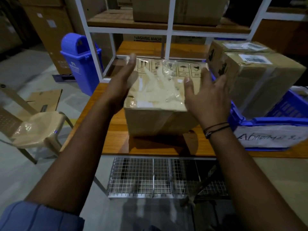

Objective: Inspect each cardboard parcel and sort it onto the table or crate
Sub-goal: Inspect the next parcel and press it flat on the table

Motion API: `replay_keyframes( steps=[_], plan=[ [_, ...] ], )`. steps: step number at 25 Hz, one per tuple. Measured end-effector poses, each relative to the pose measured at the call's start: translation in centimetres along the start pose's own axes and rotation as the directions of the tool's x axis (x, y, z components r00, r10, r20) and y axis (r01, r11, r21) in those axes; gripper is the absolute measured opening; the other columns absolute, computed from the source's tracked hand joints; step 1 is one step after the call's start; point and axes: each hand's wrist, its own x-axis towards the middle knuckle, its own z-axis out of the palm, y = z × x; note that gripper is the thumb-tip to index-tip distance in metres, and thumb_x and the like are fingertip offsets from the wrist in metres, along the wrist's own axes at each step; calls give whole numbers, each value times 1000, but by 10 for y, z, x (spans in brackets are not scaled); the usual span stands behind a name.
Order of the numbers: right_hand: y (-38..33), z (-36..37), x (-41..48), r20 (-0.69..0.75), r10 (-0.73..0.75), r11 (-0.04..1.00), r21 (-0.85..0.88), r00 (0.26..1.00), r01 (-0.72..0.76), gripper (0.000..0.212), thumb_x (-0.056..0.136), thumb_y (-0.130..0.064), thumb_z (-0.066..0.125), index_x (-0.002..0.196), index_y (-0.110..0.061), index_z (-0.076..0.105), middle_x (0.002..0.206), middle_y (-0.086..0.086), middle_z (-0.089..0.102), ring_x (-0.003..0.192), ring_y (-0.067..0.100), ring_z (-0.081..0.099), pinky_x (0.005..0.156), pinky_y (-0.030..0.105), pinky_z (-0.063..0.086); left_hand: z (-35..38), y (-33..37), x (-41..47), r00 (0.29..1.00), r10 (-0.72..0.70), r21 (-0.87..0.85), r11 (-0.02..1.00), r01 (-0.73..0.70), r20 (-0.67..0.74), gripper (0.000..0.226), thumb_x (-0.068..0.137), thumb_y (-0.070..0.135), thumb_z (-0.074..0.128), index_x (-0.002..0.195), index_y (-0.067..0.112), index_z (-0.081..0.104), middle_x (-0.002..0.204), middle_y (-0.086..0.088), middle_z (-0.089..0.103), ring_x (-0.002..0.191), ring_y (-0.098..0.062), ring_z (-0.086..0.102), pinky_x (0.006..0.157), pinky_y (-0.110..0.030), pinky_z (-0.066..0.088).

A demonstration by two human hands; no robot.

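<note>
A cardboard parcel [155, 114] stands on the wooden table [116, 137], its top covered in wrinkled clear tape with handling symbols along the far edge. My left hand [120, 84] lies flat against the parcel's left side, fingers straight. My right hand [205, 97] rests on the top right corner with fingers spread. A blue crate [270, 124] with a white handwritten label stands on the table to the right and holds two taped cardboard parcels [260, 80].
A white metal shelf frame [167, 30] with large boxes rises behind the table. A blue bin [80, 60] stands on the floor at left, a beige plastic chair [38, 129] nearer me. A wire mesh rack [150, 177] sits under the table's front edge.
</note>
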Motion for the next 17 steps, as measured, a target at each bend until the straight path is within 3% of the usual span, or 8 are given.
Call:
replay_keyframes(
  steps=[2,4,6,9,14,17],
  plan=[
    [-15,1,-12,-79,-69,988,-146,994,57,72,102,-61,32,156,-14,36,155,28,31,139,46,37,106,52,41,2,8,5,995,-26,268,962,50,-93,61,104,48,55,154,18,40,145,-7,59,134,-28,57,102,-42,51],
    [-28,5,-14,-18,-149,972,-188,989,143,72,103,-57,29,158,-11,32,165,26,21,152,46,19,120,57,25,12,3,8,968,111,684,725,78,-227,78,105,50,51,165,17,14,165,-13,34,146,-33,43,108,-49,45],
    [-42,11,-13,105,-270,937,-200,957,286,73,105,-57,23,165,-16,19,173,19,3,159,40,-5,127,60,5,23,-4,5,948,255,875,483,45,-190,80,107,57,37,166,18,0,172,-16,14,147,-37,41,107,-53,44],
    [-53,24,-10,188,-402,874,-213,896,437,74,106,-59,15,167,-18,5,173,14,-8,160,33,-11,127,58,-3,19,-11,11,938,293,914,403,53,-184,77,107,60,27,166,21,-1,171,-17,13,139,-39,48,98,-50,48],
    [-49,30,-4,203,-403,865,-235,893,443,75,105,-60,10,167,-18,0,173,13,-10,160,30,-10,128,55,-4,22,-15,14,926,316,925,372,80,-207,77,107,61,25,166,21,-3,170,-18,16,129,-40,56,82,-41,43],
    [-45,27,0,226,-429,857,-203,874,473,73,107,-60,13,167,-20,-2,173,11,-12,160,28,-12,128,53,-6,27,-10,12,929,294,926,361,111,-226,77,107,61,25,166,21,-5,170,-19,14,129,-42,56,84,-42,44]
  ],
)
